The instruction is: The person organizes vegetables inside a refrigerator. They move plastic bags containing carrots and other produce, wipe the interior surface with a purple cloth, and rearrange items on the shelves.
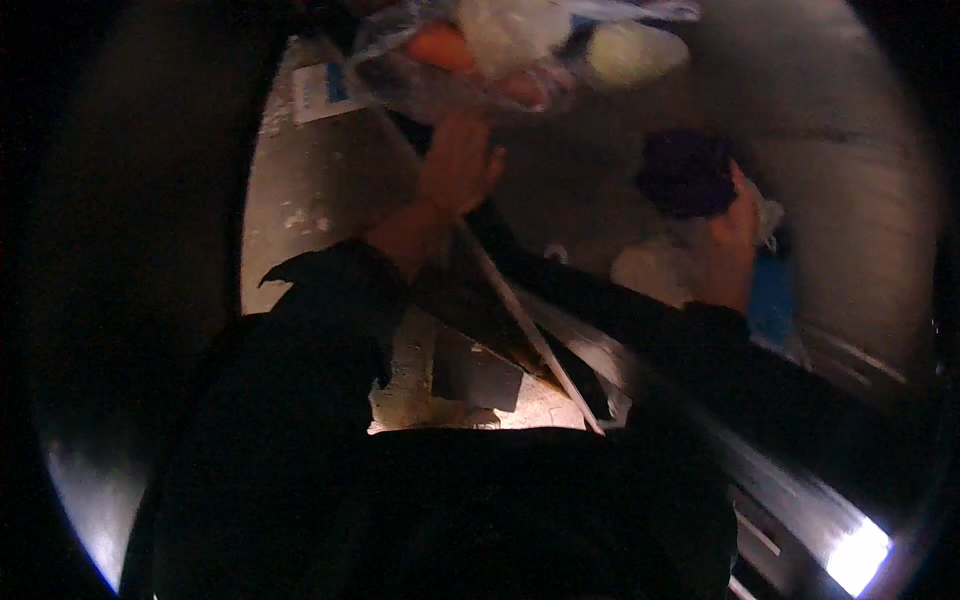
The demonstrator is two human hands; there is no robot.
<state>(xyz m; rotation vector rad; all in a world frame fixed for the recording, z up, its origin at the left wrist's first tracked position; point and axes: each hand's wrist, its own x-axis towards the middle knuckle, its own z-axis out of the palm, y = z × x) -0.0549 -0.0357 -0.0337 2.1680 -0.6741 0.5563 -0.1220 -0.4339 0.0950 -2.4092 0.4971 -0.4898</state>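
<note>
My right hand (735, 240) is closed round a dark purple, rounded thing (688, 172); in the dim light I cannot tell its kind. My left hand (460, 165) is stretched out flat, its thumb apart from the fingers, and holds nothing I can see. It lies over a thin pale edge that runs diagonally, just below a clear plastic bag (390, 75). Inside or under that plastic are an orange thing (440, 47) and a pale bundle (515, 35). A yellowish-white rounded thing (636, 53) lies to the right of them.
A pale rounded thing (650, 272) and a blue thing (771, 300) lie close to my right wrist. At the far left is a white and blue card or packet (325, 92). Below the diagonal edge, a dark flat square (475, 370) lies on a lit, pale surface.
</note>
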